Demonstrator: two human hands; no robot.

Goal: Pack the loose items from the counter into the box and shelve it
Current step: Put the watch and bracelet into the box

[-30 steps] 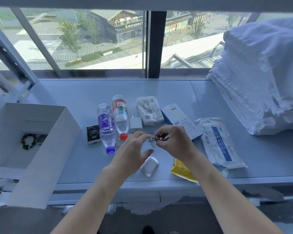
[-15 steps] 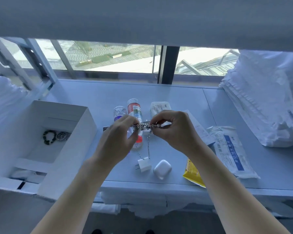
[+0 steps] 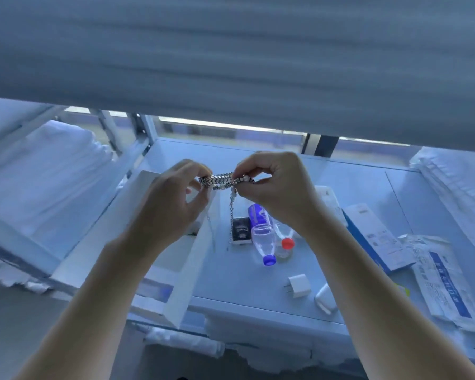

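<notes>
On the left stands the white box [image 3: 187, 272], open at the top, at the left end of the counter [image 3: 231, 281]. My left hand [image 3: 165, 207] is above its right wall; the thumb and the first fingers pinch one end of the metal bracelet [image 3: 222, 181]. The bracelet hangs between my two hands, above the counter, and a thin chain [image 3: 232, 215] falls from it. My right hand [image 3: 272, 185] pinches the other end with curled fingers.

I think the step now is to bring the bracelet into the box. To do it well, I should gather the hanging chain first, so it does not catch on the box wall, then lower both ends together and release only when it lies on the bottom.

More to the right, things are not yet packed: a small dark case [image 3: 241, 233], two bottles [image 3: 262, 237], a white charger plug [image 3: 299, 286], a white earbud case [image 3: 325, 298] and flat packets [image 3: 436, 281].
</notes>
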